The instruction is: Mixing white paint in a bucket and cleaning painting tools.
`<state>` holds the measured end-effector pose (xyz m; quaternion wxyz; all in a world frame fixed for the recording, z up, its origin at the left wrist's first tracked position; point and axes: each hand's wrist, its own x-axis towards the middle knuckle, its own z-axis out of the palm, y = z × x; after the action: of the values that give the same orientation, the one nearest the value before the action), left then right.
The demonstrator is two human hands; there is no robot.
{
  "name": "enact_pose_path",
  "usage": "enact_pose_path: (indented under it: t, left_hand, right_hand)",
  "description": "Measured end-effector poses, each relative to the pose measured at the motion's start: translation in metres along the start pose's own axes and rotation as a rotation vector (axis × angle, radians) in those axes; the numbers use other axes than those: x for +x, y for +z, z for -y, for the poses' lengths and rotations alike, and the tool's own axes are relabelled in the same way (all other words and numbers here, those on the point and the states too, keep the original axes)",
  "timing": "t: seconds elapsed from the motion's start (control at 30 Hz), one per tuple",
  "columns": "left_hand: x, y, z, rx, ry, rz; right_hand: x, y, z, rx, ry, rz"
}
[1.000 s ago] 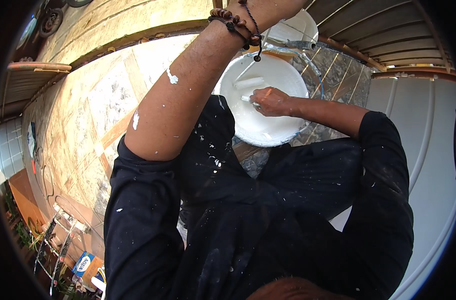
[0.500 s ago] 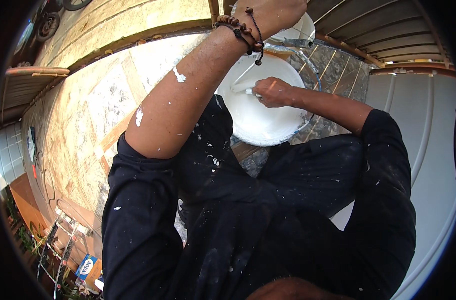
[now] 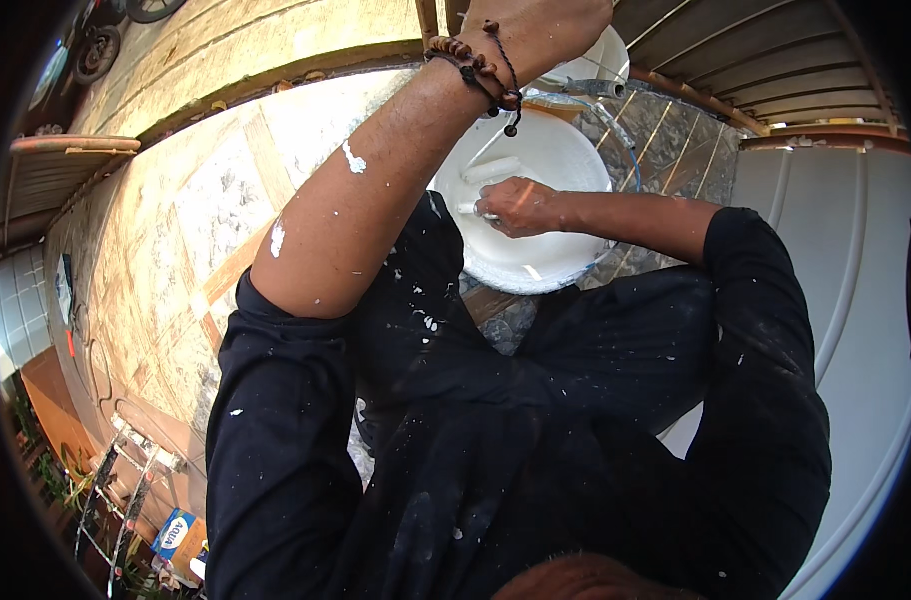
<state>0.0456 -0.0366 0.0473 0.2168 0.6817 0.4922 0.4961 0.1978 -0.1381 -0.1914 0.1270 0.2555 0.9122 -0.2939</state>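
Observation:
A wide white basin (image 3: 566,255) stands on the floor in front of my crossed legs. My right hand (image 3: 521,207) is inside it, fingers closed round a short white-coated thing (image 3: 467,209) whose kind I cannot make out. Just beyond these fingers lies a white cylinder (image 3: 496,168) that looks like a paint roller. A thin white rod (image 3: 489,147) slants up from it toward my left wrist. My left hand (image 3: 554,22) is raised over the basin's far side, beaded bracelets at its wrist. Its fingers are out of sight, so any hold there is hidden.
Behind the basin stands a white bucket (image 3: 608,62), with a grey hose (image 3: 601,88) beside it. Slatted panels rise at the far right, and a grey wall (image 3: 876,260) is on the right. A paint-spattered metal frame (image 3: 126,480) stands lower left, beside a carton (image 3: 181,535).
My right hand has moved left and a little nearer inside the basin, and the white cylinder now shows beyond it. My left arm is almost unmoved.

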Motion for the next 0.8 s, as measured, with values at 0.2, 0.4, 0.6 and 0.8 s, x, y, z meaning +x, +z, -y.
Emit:
enact_pose_path:
  t: [0.2,0.4,0.6,0.8]
  left_hand:
    - [-0.005,-0.008,0.005,-0.001,0.012,0.0]
    - [-0.008,-0.017,0.001,0.049,0.092,-0.043]
    - [-0.007,-0.016,-0.011,0.022,0.088,-0.057]
    - [-0.01,-0.015,-0.016,-0.026,0.1,-0.047]
  right_hand:
    - [0.035,0.004,0.004,-0.031,-0.213,-0.121]
    - [0.027,-0.009,-0.014,-0.239,-0.102,-0.009]
    - [0.014,-0.006,-0.008,-0.072,0.182,0.155]
    - [0.015,0.012,0.01,0.228,0.259,-0.122]
